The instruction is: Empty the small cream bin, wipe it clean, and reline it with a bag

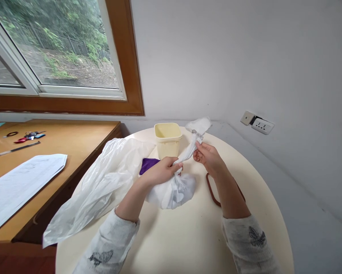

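Note:
A white plastic bag (175, 192) is twisted into a narrow neck, with its bulging lower part resting on the round table. My left hand (165, 170) is closed around the neck just above that bulge. Farther up, my right hand (207, 155) pinches the twisted part, and the loose end of the bag fans out beyond it. What the bag holds cannot be made out. Behind my left hand stands a pale yellow bin (168, 142) without a lid. A purple cloth-like piece (148, 166) lies beside the bin, partly covered by my left hand.
A large white plastic bag (102, 182) spreads over the left of the round table (176, 243). Under my right forearm lies a reddish-brown rounded frame (212, 192). The wooden desk (82, 133) at left bears papers (25, 186), a pen (16, 148) and keys (31, 136).

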`<state>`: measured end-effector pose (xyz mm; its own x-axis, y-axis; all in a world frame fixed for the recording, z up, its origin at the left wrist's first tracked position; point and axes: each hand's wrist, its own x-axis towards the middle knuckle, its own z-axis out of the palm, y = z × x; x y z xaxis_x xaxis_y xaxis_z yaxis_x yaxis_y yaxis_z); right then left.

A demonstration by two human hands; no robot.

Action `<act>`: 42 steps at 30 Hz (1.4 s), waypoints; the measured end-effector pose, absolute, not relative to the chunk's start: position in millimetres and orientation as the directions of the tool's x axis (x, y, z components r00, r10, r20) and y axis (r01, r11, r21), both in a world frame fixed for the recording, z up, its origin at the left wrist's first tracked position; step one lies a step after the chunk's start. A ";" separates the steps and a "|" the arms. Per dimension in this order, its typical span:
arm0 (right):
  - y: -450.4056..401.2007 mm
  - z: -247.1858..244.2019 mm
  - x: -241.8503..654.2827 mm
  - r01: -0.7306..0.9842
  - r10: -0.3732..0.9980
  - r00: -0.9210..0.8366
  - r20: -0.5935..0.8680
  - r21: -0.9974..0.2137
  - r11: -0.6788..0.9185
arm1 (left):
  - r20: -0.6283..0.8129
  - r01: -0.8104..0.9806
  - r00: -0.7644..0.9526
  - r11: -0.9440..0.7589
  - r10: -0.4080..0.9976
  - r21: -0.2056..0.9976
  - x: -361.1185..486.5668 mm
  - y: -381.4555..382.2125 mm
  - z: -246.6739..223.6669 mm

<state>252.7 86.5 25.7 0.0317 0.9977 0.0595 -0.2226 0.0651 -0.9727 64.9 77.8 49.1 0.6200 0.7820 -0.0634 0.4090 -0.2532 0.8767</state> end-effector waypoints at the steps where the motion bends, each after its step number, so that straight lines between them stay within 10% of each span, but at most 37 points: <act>1: 84.8 26.3 251.3 -0.185 0.998 -0.035 0.047 -0.982 0.039 | -0.066 0.412 0.619 -0.252 0.783 0.875 65.0 78.0 49.0; 9: 76.0 29.0 238.5 -0.032 0.940 -0.322 0.109 -0.994 0.104 | -0.085 0.284 0.645 -0.135 0.759 0.949 67.2 78.5 43.9; 42: 88.8 20.1 252.0 -0.218 0.996 0.034 0.088 -0.971 0.094 | -0.072 0.421 0.638 -0.268 0.767 0.866 66.6 80.3 41.5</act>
